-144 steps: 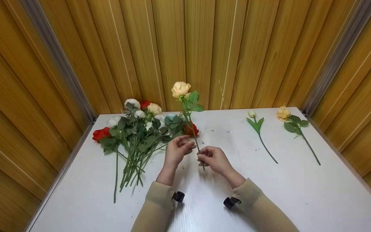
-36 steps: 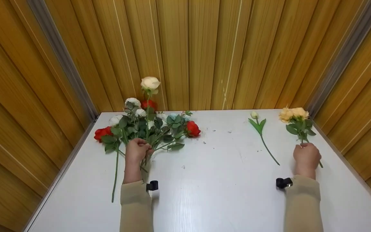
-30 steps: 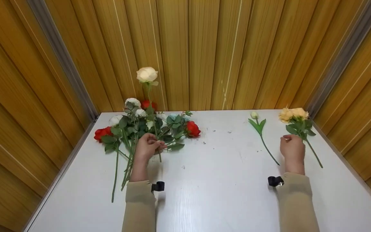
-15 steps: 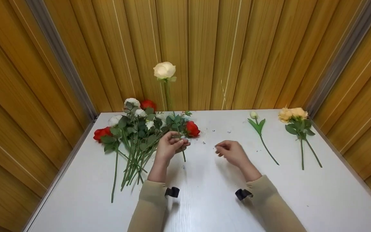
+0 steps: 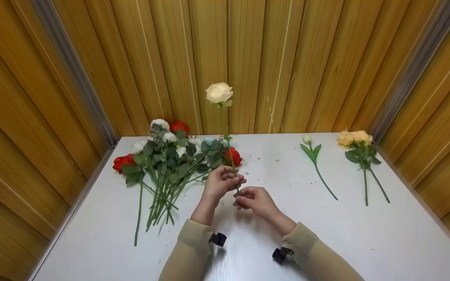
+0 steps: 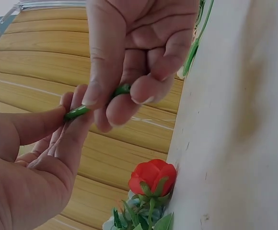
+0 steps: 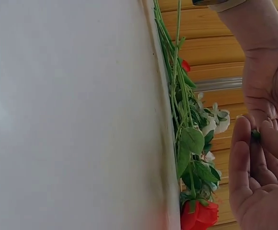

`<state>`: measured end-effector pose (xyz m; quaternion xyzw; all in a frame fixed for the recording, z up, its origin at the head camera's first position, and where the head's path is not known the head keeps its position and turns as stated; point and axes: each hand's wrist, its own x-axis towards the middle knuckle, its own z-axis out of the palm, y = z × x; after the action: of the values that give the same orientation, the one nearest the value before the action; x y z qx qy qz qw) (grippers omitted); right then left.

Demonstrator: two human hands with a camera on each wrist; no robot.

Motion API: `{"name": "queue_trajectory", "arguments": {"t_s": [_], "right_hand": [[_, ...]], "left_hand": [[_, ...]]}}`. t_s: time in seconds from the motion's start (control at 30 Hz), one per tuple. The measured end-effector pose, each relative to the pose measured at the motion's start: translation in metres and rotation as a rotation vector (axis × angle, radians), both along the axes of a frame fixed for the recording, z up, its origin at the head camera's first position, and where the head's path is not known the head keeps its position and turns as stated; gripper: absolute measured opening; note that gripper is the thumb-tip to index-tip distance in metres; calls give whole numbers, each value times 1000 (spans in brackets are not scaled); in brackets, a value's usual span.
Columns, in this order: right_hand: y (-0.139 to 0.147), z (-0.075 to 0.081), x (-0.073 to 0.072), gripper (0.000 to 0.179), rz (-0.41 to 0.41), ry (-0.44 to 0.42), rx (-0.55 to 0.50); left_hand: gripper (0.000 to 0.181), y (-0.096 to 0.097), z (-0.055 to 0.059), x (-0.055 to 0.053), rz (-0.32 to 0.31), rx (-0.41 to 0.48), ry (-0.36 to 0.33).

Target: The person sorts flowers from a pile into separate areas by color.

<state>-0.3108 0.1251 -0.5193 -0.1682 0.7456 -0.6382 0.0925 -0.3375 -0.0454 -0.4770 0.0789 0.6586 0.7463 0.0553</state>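
A cream rose (image 5: 219, 93) stands almost upright in front of the wooden wall, its stem held between both hands. My left hand (image 5: 219, 183) pinches the stem partway down. Just below, my right hand (image 5: 257, 201) pinches the stem near its bottom end. In the left wrist view, the green stem (image 6: 77, 112) shows between the left hand's thumb and fingers, and the right hand (image 6: 139, 52) grips it from above. The right wrist view shows only the stem's tip (image 7: 256, 134) between the fingertips; the bloom is outside that view.
On the left of the white table (image 5: 326, 242) lies a pile of flowers (image 5: 170, 164), with a red rose (image 5: 233, 156) at its right edge near my left hand. To the right lie a white tulip (image 5: 315, 160) and two peach-yellow roses (image 5: 354, 139).
My left hand lifted the cream rose from the pile and brought it to the middle. My right hand left the second peach-yellow rose beside the first, moved left and took the cream rose's stem end.
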Motion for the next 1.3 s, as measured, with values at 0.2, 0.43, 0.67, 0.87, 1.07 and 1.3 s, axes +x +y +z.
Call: {"name": "queue_trajectory", "arguments": {"t_s": [0.2, 0.43, 0.67, 0.87, 1.07, 1.3], "right_hand": [[-2, -2, 3, 27, 90, -44, 64], [-4, 0, 3, 34, 18, 8, 69], [-5, 2, 3, 28, -138, 48, 23], [-2, 3, 1, 20, -164, 57, 35], [14, 13, -8, 18, -222, 93, 77], [56, 30, -28, 21, -396, 82, 92]], "left_hand": [[32, -9, 3, -3, 102, 50, -2], [26, -5, 0, -4, 115, 67, -12], [25, 8, -5, -2, 107, 22, -4], [28, 7, -3, -1, 97, -7, 6], [34, -21, 4, -10, 227, -159, -10], [37, -69, 4, -18, 431, -209, -5]]}}
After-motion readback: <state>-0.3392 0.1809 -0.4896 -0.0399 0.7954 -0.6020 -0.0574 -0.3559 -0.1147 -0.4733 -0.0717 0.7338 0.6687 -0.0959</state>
